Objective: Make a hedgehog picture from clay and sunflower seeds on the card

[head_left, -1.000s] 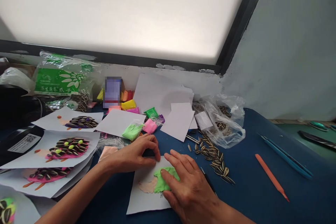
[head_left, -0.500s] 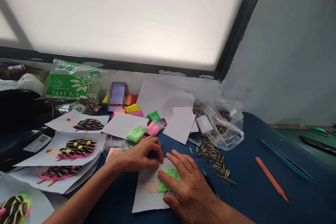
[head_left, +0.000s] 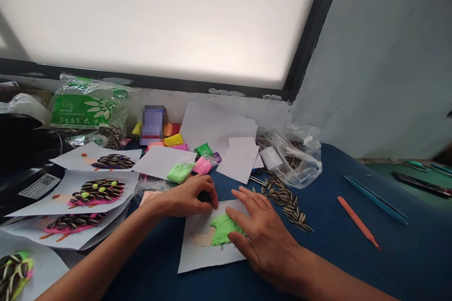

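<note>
On the blue table a white sheet of paper [head_left: 197, 261] carries a flat patch of bright green modelling clay [head_left: 221, 231], joined on its left by a thin beige clay shape [head_left: 203, 237]. Small pen-drawn legs show below the green. My left hand [head_left: 192, 195] is curled at the top edge of the sheet, its thumb and fingertips drawn together on the paper. My right hand [head_left: 263, 233] lies over the right part of the sheet with fingers stretched out, its thumb and index at the green clay. It covers the clay's right end.
Loose sunflower seeds [head_left: 287, 200] lie right of the paper, before a clear plastic bag [head_left: 296, 160]. Clay packets [head_left: 180, 171] and blank sheets [head_left: 238, 157] are behind. Seed-covered hedgehog pictures [head_left: 97, 193] are stacked at left. An orange pen [head_left: 358, 221] and blue tweezers [head_left: 376, 197] lie at right.
My right hand has shifted back to the right, uncovering more of the green clay and the drawn legs. The left hand stays at the paper's top edge. The view has turned slightly.
</note>
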